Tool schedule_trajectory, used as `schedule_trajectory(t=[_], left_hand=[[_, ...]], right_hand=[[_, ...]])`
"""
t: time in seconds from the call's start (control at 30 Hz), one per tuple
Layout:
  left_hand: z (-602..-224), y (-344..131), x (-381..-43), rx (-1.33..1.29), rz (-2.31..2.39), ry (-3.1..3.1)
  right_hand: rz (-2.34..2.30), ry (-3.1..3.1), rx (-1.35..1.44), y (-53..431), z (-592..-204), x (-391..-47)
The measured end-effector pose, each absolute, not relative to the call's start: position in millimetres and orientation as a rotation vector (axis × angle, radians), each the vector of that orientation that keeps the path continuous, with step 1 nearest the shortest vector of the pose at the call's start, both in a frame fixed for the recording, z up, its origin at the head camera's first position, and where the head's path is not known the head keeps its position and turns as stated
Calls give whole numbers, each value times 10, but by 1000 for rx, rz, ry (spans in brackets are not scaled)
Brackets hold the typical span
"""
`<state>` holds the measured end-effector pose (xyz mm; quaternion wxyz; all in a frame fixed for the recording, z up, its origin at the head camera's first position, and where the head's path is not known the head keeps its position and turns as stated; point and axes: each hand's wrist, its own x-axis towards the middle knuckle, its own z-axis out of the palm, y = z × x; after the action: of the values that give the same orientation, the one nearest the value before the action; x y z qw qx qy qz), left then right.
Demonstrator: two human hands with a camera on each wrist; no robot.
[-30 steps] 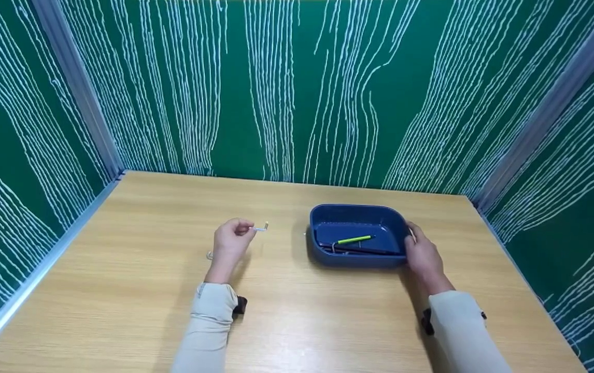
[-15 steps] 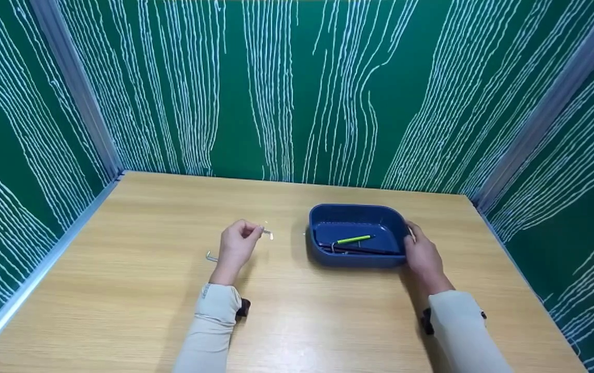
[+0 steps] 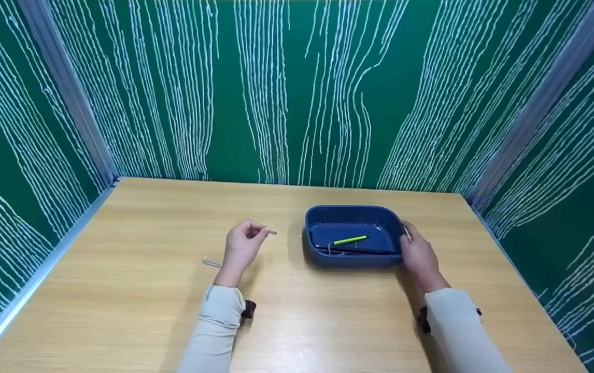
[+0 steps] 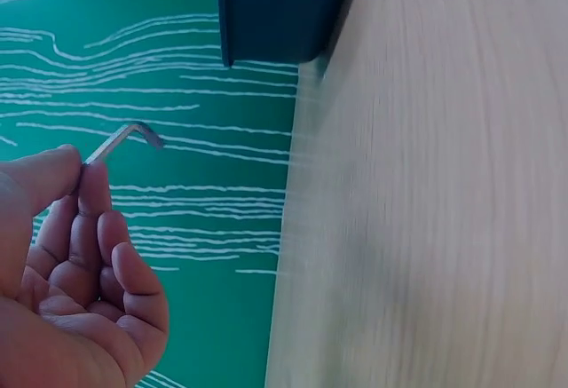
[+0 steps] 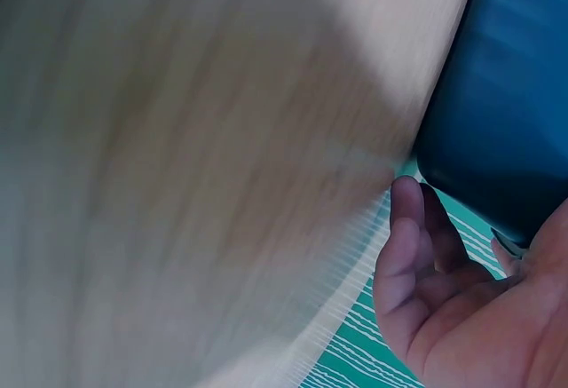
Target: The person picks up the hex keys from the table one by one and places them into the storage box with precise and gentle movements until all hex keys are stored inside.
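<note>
Between thumb and forefinger my left hand [image 3: 243, 246] pinches a small L-shaped hex key [image 4: 115, 142], its bent end pointing away from the fingers. The hand is above the table, left of a dark blue plastic box [image 3: 351, 263] and apart from it. My right hand [image 3: 421, 259] holds that box at its right end, thumb at the rim and fingers against the outside wall. A green pen [image 3: 350, 240] and a long dark rod-like thing [image 3: 364, 250] lie inside, along with small metal pieces too small to tell. A second hex key [image 3: 211, 262] lies on the table beside my left wrist.
The wooden table [image 3: 297, 321] reaches back to a green wall [image 3: 229, 119] with white wavy lines. Side walls stand left and right, with grey posts [image 3: 64, 83] at the corners.
My left hand has moved a little right towards the box, and the hex key has turned in its fingers. The second hex key shows more fully. My right hand stays on the box.
</note>
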<state>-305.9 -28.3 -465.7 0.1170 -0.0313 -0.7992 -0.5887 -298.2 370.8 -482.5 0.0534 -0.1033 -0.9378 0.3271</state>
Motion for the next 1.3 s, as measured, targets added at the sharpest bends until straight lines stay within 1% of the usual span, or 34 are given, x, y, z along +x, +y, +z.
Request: schedule_trajectory(t=[0.27, 0.5, 0.63, 0.87, 1.1, 1.3], left_hand=[[-4598, -165, -3047, -146, -1729, -2369], [-4507, -44, -3045, -124, -1756, -2391], [-4480, 39, -3053, -166, -1731, -2398], [-4487, 192, -3071, -251, -1718, -2396], [-4489, 320, -3053, -253, -1668, -2454], [-4515, 422, -3026, -317, -1608, -2504]], right_hand=[[931, -2805, -280, 3700, -4842, -2983], [896, -2797, -250, 3709, -4857, -2996], [892, -2804, -250, 3720, -4857, -2997], [946, -2825, -282, 3725, -4852, -2990], [956, -2822, -287, 3732, -4853, -3000], [938, -2810, -262, 3719, -4864, -2997]])
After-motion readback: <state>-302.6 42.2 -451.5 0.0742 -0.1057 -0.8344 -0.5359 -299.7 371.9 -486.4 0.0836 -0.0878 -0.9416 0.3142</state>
